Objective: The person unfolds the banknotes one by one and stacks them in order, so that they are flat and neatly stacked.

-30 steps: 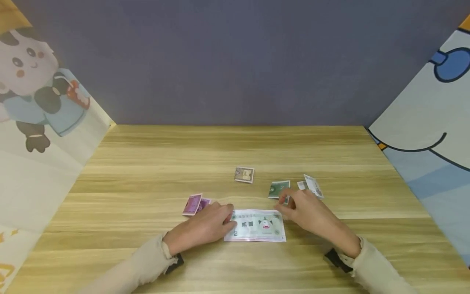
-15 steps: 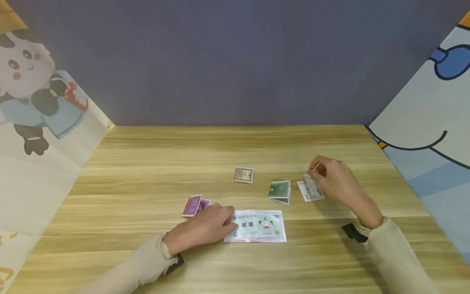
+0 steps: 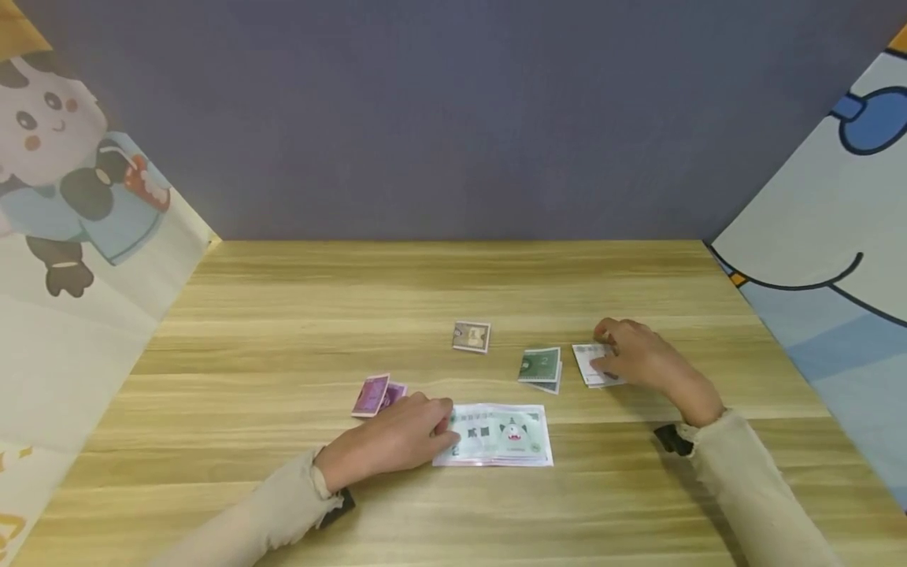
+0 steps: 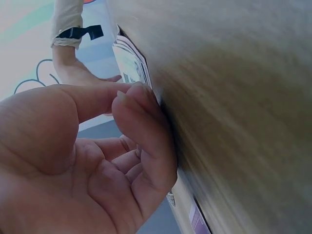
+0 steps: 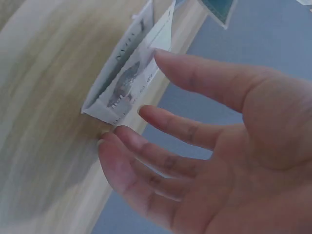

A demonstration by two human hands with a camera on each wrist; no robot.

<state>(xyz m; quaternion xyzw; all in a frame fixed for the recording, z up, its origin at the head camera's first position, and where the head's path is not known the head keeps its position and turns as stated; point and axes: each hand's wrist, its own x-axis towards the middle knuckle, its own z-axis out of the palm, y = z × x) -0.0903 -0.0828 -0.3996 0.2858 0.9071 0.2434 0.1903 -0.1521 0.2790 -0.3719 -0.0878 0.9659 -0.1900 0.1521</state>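
A stack of play banknotes point(image 3: 503, 449), pale green on top with pinkish edges beneath, lies flat on the table. My left hand point(image 3: 397, 441) pinches its left end, thumb and index fingertips meeting there in the left wrist view. Farther right, my right hand point(image 3: 643, 358) is over a folded white note point(image 3: 584, 362). In the right wrist view, the thumb tip touches this folded note's point(image 5: 131, 87) upper flap, while the other fingers are spread apart just past its end. Part of the note is hidden under the hand in the head view.
A folded green note point(image 3: 538, 365) lies between the stack and the white note. Behind it is a folded brown note point(image 3: 471, 337), and a folded purple note point(image 3: 371, 395) sits beside the left hand. A grey wall point(image 3: 460, 118) borders the wooden table point(image 3: 283, 299) at the back.
My right hand has moved right and away from the stack to the folded white note. That note's raised flap now lies lower. The left hand has stayed put.
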